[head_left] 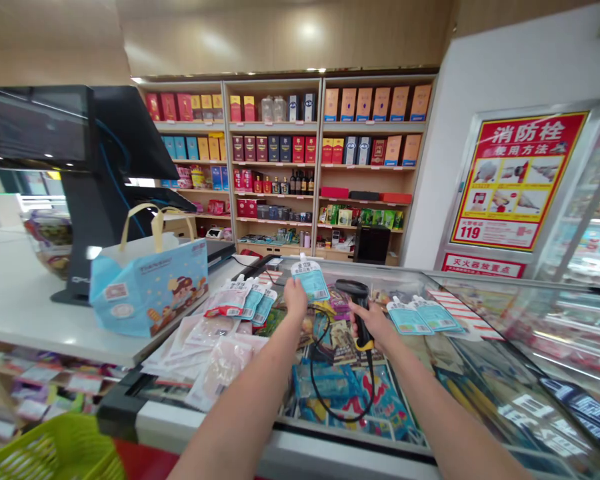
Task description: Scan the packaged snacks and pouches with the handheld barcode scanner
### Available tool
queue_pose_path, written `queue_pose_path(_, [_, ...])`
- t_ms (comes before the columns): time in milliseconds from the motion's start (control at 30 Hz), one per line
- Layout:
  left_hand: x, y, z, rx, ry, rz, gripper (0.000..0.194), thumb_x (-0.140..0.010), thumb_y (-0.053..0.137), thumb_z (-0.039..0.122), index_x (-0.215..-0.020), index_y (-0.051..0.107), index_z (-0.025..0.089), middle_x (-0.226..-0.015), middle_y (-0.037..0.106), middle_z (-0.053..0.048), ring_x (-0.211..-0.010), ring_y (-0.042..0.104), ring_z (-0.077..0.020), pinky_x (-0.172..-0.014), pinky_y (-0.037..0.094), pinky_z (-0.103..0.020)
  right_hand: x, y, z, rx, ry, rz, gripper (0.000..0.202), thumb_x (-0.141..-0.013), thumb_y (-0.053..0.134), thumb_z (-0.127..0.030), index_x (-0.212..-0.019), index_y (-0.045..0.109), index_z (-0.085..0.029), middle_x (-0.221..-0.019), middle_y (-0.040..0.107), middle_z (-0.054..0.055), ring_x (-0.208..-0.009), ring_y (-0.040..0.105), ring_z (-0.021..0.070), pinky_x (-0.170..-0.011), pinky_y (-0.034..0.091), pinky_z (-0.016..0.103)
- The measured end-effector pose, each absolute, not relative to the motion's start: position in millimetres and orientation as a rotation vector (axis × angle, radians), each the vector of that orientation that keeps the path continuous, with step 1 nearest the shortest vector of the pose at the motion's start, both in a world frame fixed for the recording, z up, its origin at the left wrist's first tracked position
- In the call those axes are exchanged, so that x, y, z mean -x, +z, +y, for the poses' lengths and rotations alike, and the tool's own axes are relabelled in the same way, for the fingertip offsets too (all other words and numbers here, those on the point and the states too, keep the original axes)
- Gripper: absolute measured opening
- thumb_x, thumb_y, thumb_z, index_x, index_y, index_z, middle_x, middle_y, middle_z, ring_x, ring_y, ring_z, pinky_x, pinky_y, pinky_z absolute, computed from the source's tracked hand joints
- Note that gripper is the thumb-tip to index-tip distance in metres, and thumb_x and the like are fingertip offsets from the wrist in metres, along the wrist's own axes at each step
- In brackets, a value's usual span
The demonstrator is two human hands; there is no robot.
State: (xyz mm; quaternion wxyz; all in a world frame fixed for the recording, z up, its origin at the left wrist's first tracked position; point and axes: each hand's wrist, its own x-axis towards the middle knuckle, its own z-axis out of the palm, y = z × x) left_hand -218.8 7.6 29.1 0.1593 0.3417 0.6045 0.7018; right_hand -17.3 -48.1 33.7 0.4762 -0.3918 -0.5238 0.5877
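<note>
My left hand (296,298) grips a blue and white spouted pouch (311,279) by its left edge, its white cap pointing up. In my right hand (373,321) is a black and yellow barcode scanner (363,328), its head turned toward the pouch and its cable looping below. Two similar blue pouches (409,316) lie on the glass to the right of the scanner. Several more spouted pouches (253,300) lie in a fanned pile left of my left hand. In front of that pile are clear and white plastic packets (220,353).
A glass-topped freezer (290,433) holding colourful packs is beneath my hands. To the left, a light blue paper bag (150,287) stands on the white counter (25,313) beside a black register (70,200). A green basket (50,453) sits low at left. Stocked shelves (275,127) line the back.
</note>
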Motion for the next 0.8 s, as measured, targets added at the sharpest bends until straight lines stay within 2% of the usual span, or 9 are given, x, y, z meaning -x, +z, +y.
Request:
queue_pose_path(133, [197, -7, 27, -0.979, 1.939, 1.795, 0.022, -0.080, 0.047, 0.017, -0.059, 0.045, 0.022, -0.061, 0.051, -0.001, -0.067, 0.052, -0.0173, -0.074, 0.043, -0.029, 8, 18, -48, 1.025, 1.440, -1.313, 0.038, -0.065, 0.072, -0.047, -0.074, 0.046, -0.021, -0.049, 0.052, -0.008, -0.036, 0.046, 0.0088, -0.036, 0.043, 0.023])
queue_pose_path(267, [208, -27, 39, -0.984, 1.942, 1.835, 0.021, -0.082, 0.046, 0.019, -0.060, 0.046, 0.020, -0.061, 0.051, 0.000, -0.063, 0.050, -0.0156, -0.070, 0.042, -0.028, 7, 9, -51, 1.091, 1.530, -1.420, 0.034, -0.068, 0.072, -0.043, -0.073, 0.046, -0.021, -0.050, 0.052, -0.007, -0.038, 0.047, 0.0094, -0.037, 0.045, 0.024])
queue_pose_path(533, [214, -41, 51, -0.953, 2.000, 1.748, 0.020, -0.081, 0.047, 0.026, -0.062, 0.049, 0.019, -0.059, 0.050, 0.002, -0.058, 0.047, -0.0118, -0.060, 0.040, -0.023, 13, 14, -56, 1.135, 1.533, -1.507, 0.030, -0.073, 0.068, -0.041, -0.064, 0.049, -0.019, -0.045, 0.051, -0.005, -0.035, 0.046, 0.0096, -0.036, 0.044, 0.023])
queue_pose_path(800, [214, -43, 54, -0.973, 1.993, 1.726, 0.019, -0.080, 0.045, 0.025, -0.062, 0.049, 0.019, -0.059, 0.050, 0.002, -0.059, 0.048, -0.0125, -0.060, 0.040, -0.023, 7, 8, -50, 1.147, 1.549, -1.525, 0.034, -0.077, 0.065, -0.042, -0.056, 0.052, -0.019, -0.041, 0.051, -0.003, -0.035, 0.046, 0.0102, -0.039, 0.045, 0.024])
